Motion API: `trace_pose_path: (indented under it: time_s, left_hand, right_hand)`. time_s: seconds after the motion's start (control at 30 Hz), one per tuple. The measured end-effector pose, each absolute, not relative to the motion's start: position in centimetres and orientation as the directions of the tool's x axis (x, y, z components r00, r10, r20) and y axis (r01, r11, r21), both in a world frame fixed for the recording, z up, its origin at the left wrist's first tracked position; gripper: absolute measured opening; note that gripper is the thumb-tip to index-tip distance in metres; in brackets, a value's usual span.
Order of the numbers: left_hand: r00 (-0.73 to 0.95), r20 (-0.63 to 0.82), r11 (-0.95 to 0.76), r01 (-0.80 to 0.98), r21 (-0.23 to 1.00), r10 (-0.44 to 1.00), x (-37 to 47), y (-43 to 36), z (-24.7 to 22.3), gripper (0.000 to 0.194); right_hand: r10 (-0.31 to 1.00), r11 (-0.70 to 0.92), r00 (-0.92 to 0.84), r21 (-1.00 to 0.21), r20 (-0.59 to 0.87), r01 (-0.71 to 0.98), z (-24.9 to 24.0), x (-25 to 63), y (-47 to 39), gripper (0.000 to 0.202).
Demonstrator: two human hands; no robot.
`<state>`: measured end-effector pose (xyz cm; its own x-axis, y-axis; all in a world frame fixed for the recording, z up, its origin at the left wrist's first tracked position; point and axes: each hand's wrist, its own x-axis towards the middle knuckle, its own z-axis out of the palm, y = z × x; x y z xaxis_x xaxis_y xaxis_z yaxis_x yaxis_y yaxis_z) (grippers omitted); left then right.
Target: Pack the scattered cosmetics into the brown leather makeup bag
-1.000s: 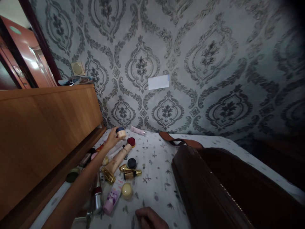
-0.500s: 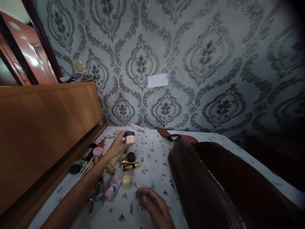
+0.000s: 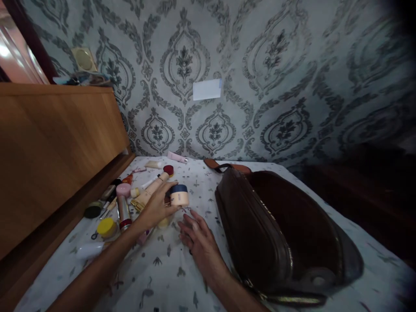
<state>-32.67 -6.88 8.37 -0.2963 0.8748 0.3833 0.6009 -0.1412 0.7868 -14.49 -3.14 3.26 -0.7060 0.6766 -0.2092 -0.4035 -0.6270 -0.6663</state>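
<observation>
A cream jar [image 3: 180, 197] with a dark blue lid and peach-coloured body is gripped between the thumb and fingers of my left hand [image 3: 158, 209]. Just below and to the right of it, my right hand [image 3: 199, 236] reaches up with its fingers apart and nothing in them. To the right of my hands lies a dark brown leather bag [image 3: 256, 225], its zipped top gaping. Cosmetics are spread left of my hand: a pink-lidded jar [image 3: 123, 190], a yellow-lidded jar [image 3: 106, 227], a peach tube [image 3: 155, 187] and a small red-lidded jar [image 3: 168, 170]. My left arm hides some items.
A wooden headboard [image 3: 61, 134] borders the left side. Patterned wallpaper rises behind, with a white card [image 3: 207, 89] on it. A pink tube [image 3: 177, 157] lies near the wall, and a brown strap [image 3: 227, 166] stretches behind the bag. A printed sheet [image 3: 175, 277] covers the bed.
My left hand has brought the cream jar nearer and slightly right. My right hand has moved up towards it. The view has tilted down, showing more of the bag and uncovering the red-lidded jar.
</observation>
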Motion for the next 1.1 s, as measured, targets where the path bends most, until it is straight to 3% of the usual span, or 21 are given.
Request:
trace_pose_path:
  time_s: [0.27, 0.67, 0.93, 1.1]
  left_hand:
    - [-0.189, 0.409, -0.123, 0.772, 0.624, 0.893, -30.3, -8.3, 7.4, 0.056]
    - [-0.247, 0.452, -0.105, 0.776, 0.623, 0.857, -28.5, -8.6, 5.4, 0.061]
    - [-0.253, 0.441, -0.128, 0.732, 0.670, 0.861, -28.3, -8.6, 4.0, 0.070]
    - [-0.251, 0.444, -0.128, 0.736, 0.665, 0.860, -28.2, -8.8, 3.8, 0.070]
  right_hand:
    - [0.660, -0.671, -0.730, -0.578, -0.179, -0.465, 3.3, -14.6, -3.1, 0.045]
    - [0.642, -0.700, -0.741, -0.545, -0.198, -0.461, 2.5, -14.7, -2.7, 0.031]
    - [0.527, -0.824, -0.805, -0.395, -0.272, -0.406, 2.2, -14.5, -2.2, 0.025]
    - [0.528, -0.812, -0.812, -0.428, -0.249, -0.396, 2.3, -14.5, -2.3, 0.027]
